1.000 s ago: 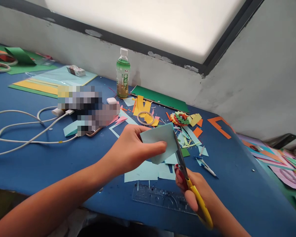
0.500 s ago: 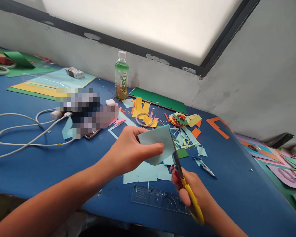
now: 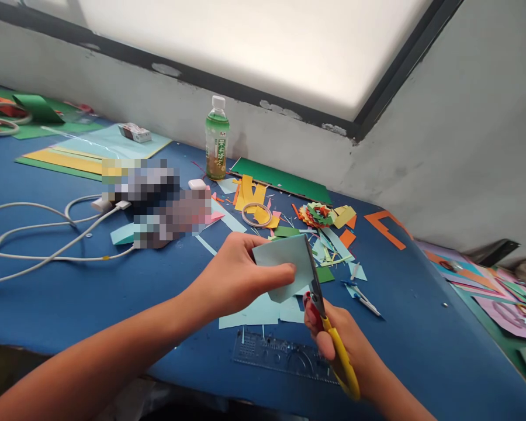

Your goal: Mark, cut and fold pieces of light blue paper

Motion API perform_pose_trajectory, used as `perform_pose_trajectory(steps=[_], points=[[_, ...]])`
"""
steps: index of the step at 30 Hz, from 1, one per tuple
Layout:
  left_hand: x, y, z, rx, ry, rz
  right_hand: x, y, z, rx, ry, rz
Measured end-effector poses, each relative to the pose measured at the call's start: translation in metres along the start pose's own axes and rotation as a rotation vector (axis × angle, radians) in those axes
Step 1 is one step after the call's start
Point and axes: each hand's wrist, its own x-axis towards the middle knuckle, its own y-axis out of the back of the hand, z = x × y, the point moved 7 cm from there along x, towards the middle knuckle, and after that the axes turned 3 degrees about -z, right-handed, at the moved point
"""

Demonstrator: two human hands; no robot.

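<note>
Between thumb and fingers, my left hand (image 3: 241,275) pinches a piece of light blue paper (image 3: 283,257), held above the table. My right hand (image 3: 339,336) grips scissors (image 3: 339,356) with yellow and red handles. Their blades point up and away, lying along the paper's right edge. Whether the blades are fully closed I cannot tell. Below the paper, more light blue paper sheets (image 3: 249,313) lie on the blue table. A clear plastic ruler (image 3: 280,354) rests nearer the front edge, partly behind my right hand.
Coloured scraps (image 3: 328,245), a tape ring (image 3: 256,215) and a layered paper flower (image 3: 315,214) lie beyond my hands. A compass (image 3: 363,298) is on the right. Further back stands a drink bottle (image 3: 217,140). White cables (image 3: 61,255) loop across the left.
The light blue paper and my left hand have shifted slightly down and to the right in view. The scissors stay along the paper's right edge, in nearly the same place.
</note>
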Motion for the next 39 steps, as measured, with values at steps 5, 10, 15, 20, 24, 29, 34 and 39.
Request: perform_pose_trajectory(steps=[5, 10, 15, 20, 24, 29, 34, 39], points=[[0.001, 0.0, 0.0, -0.009, 0.007, -0.001, 0.0, 0.001, -0.001, -0.086, 0.004, 0.008], [0.001, 0.001, 0.0, 0.012, 0.001, 0.009, -0.001, 0.002, -0.001, -0.073, -0.001, 0.013], [0.0, -0.001, 0.0, 0.041, 0.005, -0.006, 0.001, 0.002, 0.007, 0.008, -0.029, 0.043], [0.0, -0.007, -0.001, 0.057, 0.007, -0.05, 0.001, 0.002, 0.01, 0.009, -0.021, 0.027], [0.0, -0.01, -0.002, 0.08, 0.015, -0.072, 0.002, 0.005, 0.019, 0.148, -0.043, 0.066], [0.001, -0.015, -0.008, 0.165, 0.044, -0.149, 0.009, 0.0, 0.025, 0.516, 0.002, 0.025], [0.003, -0.023, -0.013, 0.216, 0.021, -0.223, 0.01, 0.003, 0.011, 0.59, 0.083, 0.013], [0.006, -0.031, -0.024, 0.34, 0.009, -0.299, 0.007, 0.019, -0.007, 0.522, 0.15, 0.148]])
